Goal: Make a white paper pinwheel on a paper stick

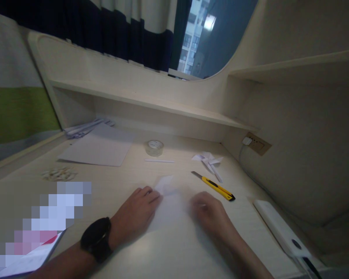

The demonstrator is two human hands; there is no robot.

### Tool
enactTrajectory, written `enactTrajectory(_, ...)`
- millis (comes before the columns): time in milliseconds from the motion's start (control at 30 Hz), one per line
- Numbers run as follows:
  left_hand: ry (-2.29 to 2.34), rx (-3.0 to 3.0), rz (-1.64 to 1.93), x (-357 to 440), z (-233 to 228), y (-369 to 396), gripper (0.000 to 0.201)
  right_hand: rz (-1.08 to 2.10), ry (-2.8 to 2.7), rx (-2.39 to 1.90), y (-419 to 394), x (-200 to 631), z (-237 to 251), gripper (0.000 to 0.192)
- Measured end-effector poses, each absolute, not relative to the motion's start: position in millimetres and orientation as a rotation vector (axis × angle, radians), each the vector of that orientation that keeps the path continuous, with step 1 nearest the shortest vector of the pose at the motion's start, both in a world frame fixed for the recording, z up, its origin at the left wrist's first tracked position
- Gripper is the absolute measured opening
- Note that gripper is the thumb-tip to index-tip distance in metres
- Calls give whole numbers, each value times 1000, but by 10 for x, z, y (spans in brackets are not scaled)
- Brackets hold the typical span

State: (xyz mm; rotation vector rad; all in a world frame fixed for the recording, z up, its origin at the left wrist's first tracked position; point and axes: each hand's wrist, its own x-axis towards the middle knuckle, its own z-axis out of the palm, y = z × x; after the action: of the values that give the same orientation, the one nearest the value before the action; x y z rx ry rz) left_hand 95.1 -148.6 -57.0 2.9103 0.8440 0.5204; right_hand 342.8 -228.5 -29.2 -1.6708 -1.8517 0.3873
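Observation:
A sheet of white paper (pixel 171 209) lies on the desk between my hands, with a folded part at its far end. My left hand (pixel 141 205) wears a black watch and rests on the sheet's left side, its fingers bent and pressed down on the paper. Just right of the sheet is my right hand (pixel 209 213), its fingers curled but smeared by motion, so what they hold, if anything, does not show. Beyond it lies a yellow utility knife (pixel 216 188) with its blade out. A paper pinwheel (pixel 208 162) with a rolled paper stick sits behind the knife.
A roll of clear tape (pixel 154 147) and a thin white paper stick (pixel 159 161) lie at the back. White sheets (pixel 101 145) are at the back left, near a pile of small pale pieces (pixel 59 174). A white lamp-like device (pixel 282 230) lies right, by a wall socket (pixel 257 143).

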Motion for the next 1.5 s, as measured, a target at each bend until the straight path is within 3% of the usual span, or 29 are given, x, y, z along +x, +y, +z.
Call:
enactTrajectory(233,837,2894,561,959,-574,-1483,30,233,-2355,-1760,-2348,3253,-217,21)
enactTrajectory(433,862,2878,564,973,-565,-1501,27,44,-2312,-2089,-2246,3194,-222,19)
enactTrajectory(633,898,2882,532,986,-536,-1578,21,8,-2312,-2228,-2164,3116,-187,30)
enactTrajectory(867,932,2915,526,999,-592,-1610,26,169,-2355,-2193,-2044,3135,-154,30)
enactTrajectory(1233,903,2902,525,968,-581,-1571,30,146,-2362,-2181,-2115,3057,-173,20)
enactTrajectory(1400,898,2893,537,969,-586,-1575,29,213,-2258,-1959,-1940,3089,-132,20)
enactTrajectory(1500,903,2891,535,964,-582,-1578,28,214,-2145,-1919,-1696,3057,-163,32)
